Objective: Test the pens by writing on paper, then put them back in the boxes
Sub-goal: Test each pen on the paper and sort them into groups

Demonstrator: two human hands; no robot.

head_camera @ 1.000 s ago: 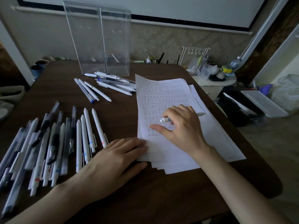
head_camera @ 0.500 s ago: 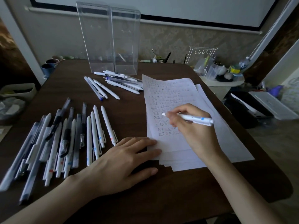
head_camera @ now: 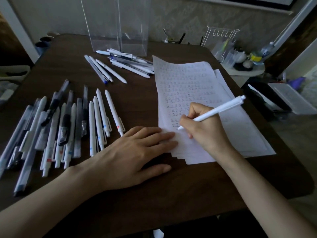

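Observation:
My right hand [head_camera: 204, 127] grips a white pen [head_camera: 217, 111] in a writing hold, its tip touching the paper stack [head_camera: 193, 79] near the lower rows of small marks. My left hand [head_camera: 133, 157] lies flat, fingers spread, on the stack's lower left corner and the table. A large spread of white, grey and black pens [head_camera: 68, 124] lies to the left. A smaller pile of pens [head_camera: 125, 64] sits at the back beside two tall clear plastic boxes [head_camera: 118, 24], which stand upright and look empty.
The dark wooden table [head_camera: 137, 194] ends close on the right. Beyond that edge stand a small white side table with jars and a wire rack [head_camera: 221, 40], and a white tray [head_camera: 291, 98] on the floor. Cups [head_camera: 43, 42] sit at the far left corner.
My right hand picked the white pen up off the paper, turned it into a writing grip and brought its tip down onto the sheet. The left hand stayed on the paper's corner.

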